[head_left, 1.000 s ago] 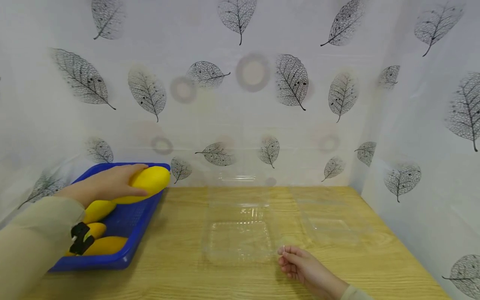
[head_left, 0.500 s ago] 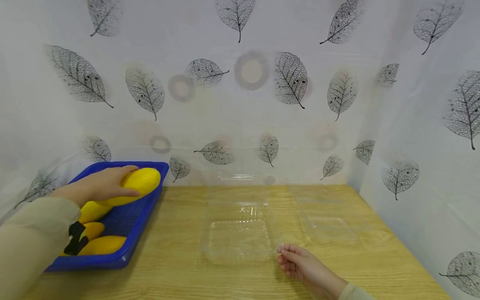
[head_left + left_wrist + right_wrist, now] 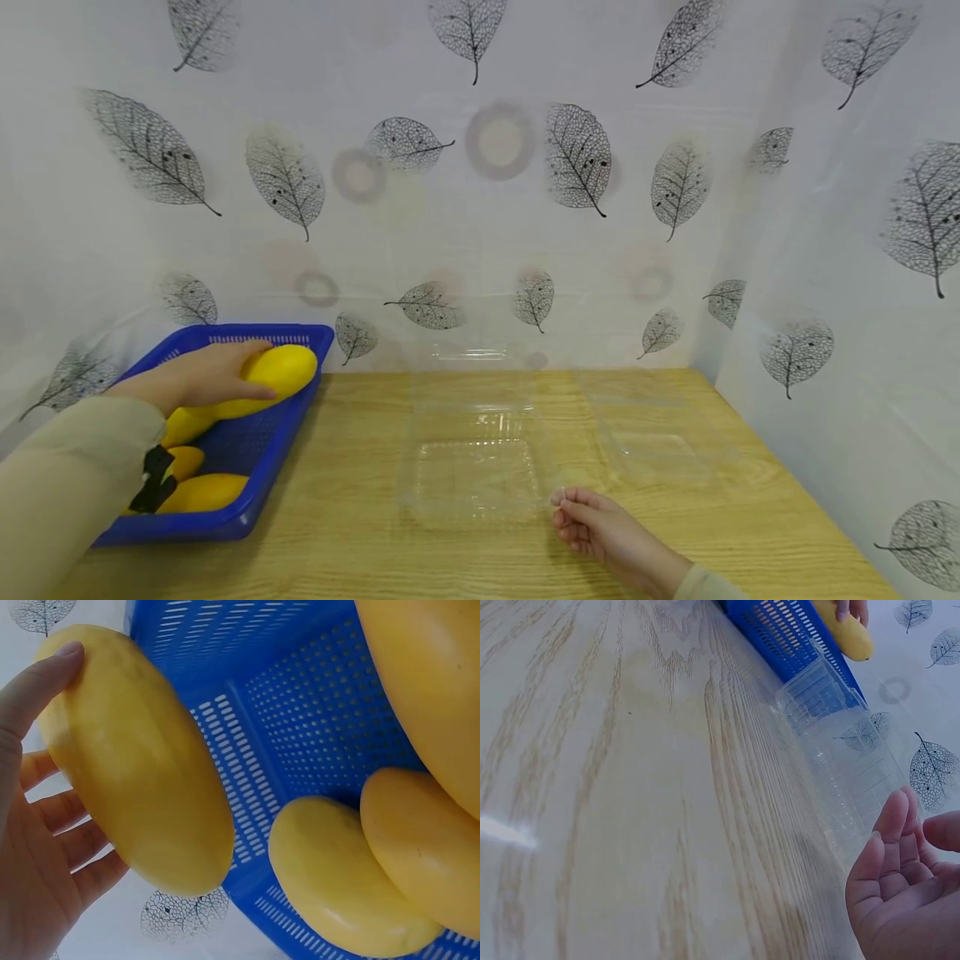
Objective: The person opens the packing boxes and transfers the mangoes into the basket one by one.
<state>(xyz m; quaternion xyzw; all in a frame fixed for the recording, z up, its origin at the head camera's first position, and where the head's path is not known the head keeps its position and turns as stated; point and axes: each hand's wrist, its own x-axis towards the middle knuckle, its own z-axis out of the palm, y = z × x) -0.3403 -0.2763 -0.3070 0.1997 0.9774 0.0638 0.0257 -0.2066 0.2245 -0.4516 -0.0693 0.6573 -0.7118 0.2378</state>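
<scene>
The wooden worktop runs to a backdrop of leaf-printed sheeting, and its near edge is cut off at the bottom of the head view. At the left sits a blue perforated basket; its near left corner is hidden behind the person's sleeve. In the middle lies a clear plastic clamshell tray, hard to make out against the wood; its raised lid blends into the backdrop. A second clear tray lies to the right of it, fainter, its outline only partly traceable.

The left hand grips a yellow mango over the far end of the basket, thumb on one side and fingers curled behind it; the wrist view shows the fruit clear of the basket floor. Three more mangoes lie in the basket, one cut off by the frame edge in the wrist view and partly covered by a black strap in the head view.

The right hand rests on the worktop just beside the clamshell's near right corner, fingers loosely curled and holding nothing. Whether a fingertip touches the plastic rim cannot be told.
</scene>
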